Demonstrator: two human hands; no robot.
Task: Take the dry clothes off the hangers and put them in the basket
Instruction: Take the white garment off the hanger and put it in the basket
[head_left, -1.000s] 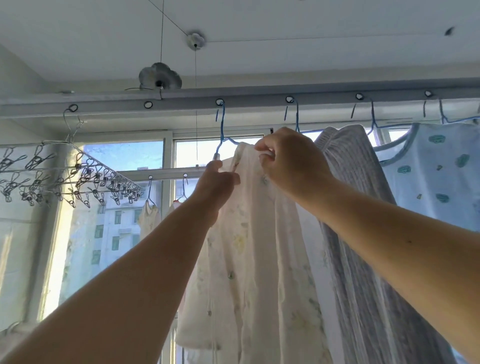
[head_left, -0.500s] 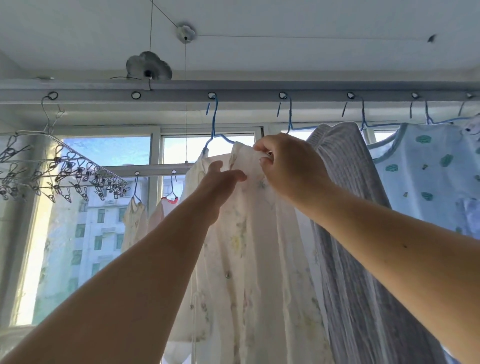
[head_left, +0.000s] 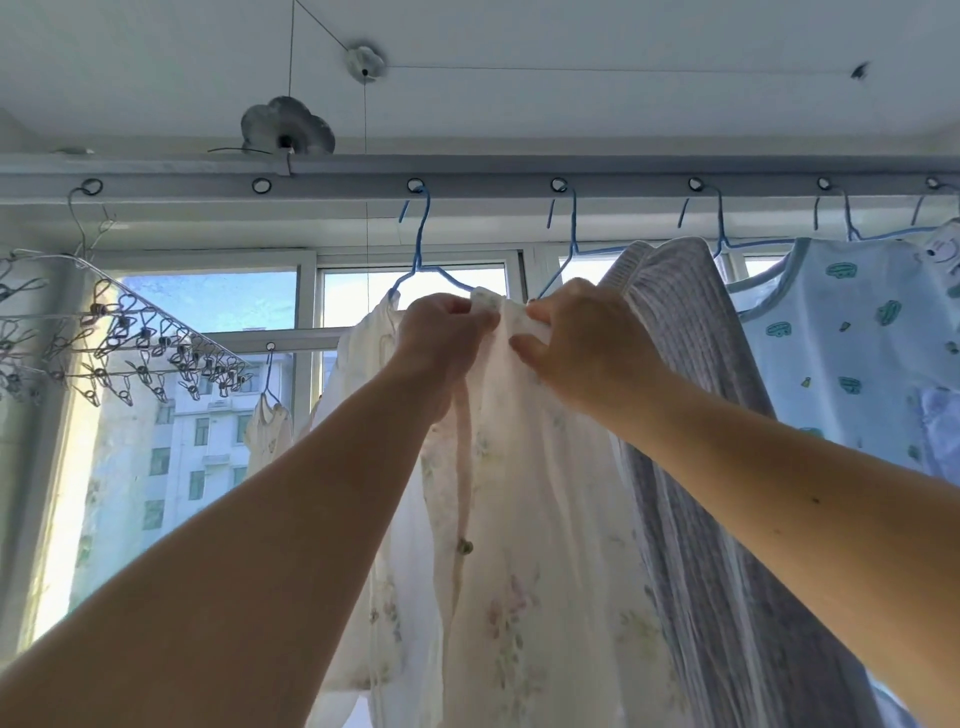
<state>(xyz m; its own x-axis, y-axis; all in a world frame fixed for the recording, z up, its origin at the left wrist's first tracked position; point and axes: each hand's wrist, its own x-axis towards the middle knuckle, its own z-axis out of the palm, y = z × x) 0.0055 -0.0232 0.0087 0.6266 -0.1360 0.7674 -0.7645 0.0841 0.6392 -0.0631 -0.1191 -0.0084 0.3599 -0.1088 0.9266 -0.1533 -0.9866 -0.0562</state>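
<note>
A white floral buttoned garment (head_left: 519, 519) hangs on a blue wire hanger (head_left: 423, 260) hooked into the grey overhead rail (head_left: 493, 174). My left hand (head_left: 441, 343) pinches the garment's collar on the left of its opening. My right hand (head_left: 582, 348) pinches the collar on the right, close beside the left. Right of it hang a grey striped garment (head_left: 691, 415) and a light blue printed top (head_left: 841, 353), each on a blue hanger. The basket is out of view.
A metal clip drying rack (head_left: 130, 348) hangs from the rail at the left. A small cream garment (head_left: 267, 431) hangs on a lower bar by the window (head_left: 208, 312). The ceiling holds a pulley fitting (head_left: 363, 62) and a cord.
My left hand has moved right from the hanger's shoulder and closed on the collar next to my right hand. The camera has tilted a little, so the rail sits lower in view.
</note>
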